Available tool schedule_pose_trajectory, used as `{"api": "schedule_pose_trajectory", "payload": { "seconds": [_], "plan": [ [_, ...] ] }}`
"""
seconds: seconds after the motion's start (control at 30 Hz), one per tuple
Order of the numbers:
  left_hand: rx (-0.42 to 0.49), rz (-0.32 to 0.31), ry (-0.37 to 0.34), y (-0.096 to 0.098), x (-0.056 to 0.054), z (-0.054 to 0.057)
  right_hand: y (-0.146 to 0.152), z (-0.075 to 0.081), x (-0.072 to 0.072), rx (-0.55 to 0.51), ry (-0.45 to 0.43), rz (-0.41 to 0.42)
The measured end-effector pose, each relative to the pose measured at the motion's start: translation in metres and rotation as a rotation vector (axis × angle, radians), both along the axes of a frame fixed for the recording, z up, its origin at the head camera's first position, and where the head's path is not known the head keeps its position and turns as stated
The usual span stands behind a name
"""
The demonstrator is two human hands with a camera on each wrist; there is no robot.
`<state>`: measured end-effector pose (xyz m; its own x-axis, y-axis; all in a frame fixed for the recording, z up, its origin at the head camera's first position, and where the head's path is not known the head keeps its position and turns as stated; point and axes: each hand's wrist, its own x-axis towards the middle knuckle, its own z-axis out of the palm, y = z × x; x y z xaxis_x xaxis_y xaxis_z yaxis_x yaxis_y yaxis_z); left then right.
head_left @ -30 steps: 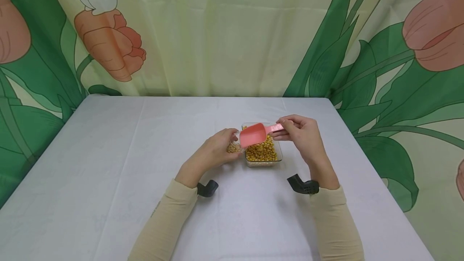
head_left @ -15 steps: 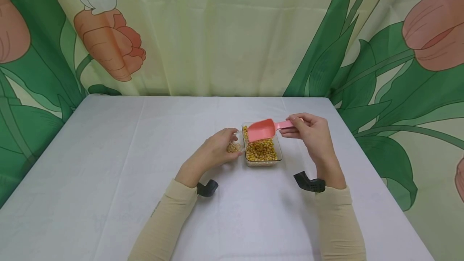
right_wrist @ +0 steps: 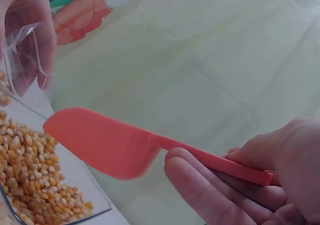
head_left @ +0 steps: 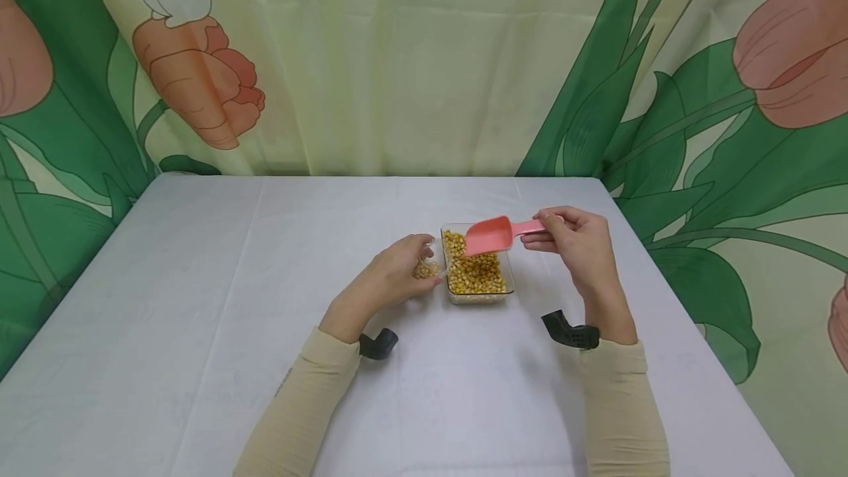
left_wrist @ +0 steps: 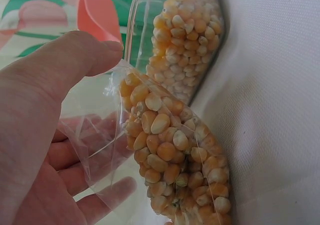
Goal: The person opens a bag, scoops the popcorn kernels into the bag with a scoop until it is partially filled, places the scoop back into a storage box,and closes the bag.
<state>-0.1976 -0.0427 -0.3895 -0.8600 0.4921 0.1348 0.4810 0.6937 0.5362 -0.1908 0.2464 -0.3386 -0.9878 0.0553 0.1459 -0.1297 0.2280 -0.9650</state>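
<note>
My left hand [head_left: 397,271] holds a clear plastic bag [left_wrist: 102,137] open by its mouth, thumb and fingers spread round the edge. Corn kernels [left_wrist: 165,150] fill the lower part of the bag, which stands on the table right against a glass container [head_left: 480,299]. That rectangular container holds more corn kernels [head_left: 473,274]. Over it, a pink scoop [head_left: 490,235] hangs with its bowl toward the bag; no kernels show in the bowl. My right hand [head_left: 576,245] pinches the scoop's handle [right_wrist: 220,162] between thumb and fingers, to the right of the container.
A white cloth covers the table [head_left: 199,300]. Behind it hangs a curtain [head_left: 411,79] printed with tulips, leaves and a rabbit on a carrot. Each wrist wears a black camera mount [head_left: 379,344].
My right hand has drawn the scoop to the right, from the bag's mouth to above the glass container. The left hand and the bag have stayed in place.
</note>
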Motion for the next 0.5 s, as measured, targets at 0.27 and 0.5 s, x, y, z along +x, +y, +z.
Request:
{"api": "schedule_pose_trajectory", "payload": {
  "seconds": [0.27,0.5],
  "plan": [
    [-0.002,0.006,-0.026,-0.0003,-0.0009,-0.0002,0.0002,-0.0011,-0.0001,0.09,-0.027,-0.039],
    [0.002,0.008,-0.038,-0.0002,-0.0005,0.0002,-0.0003,-0.0008,-0.0005,0.128,-0.056,-0.058]
  ]
}}
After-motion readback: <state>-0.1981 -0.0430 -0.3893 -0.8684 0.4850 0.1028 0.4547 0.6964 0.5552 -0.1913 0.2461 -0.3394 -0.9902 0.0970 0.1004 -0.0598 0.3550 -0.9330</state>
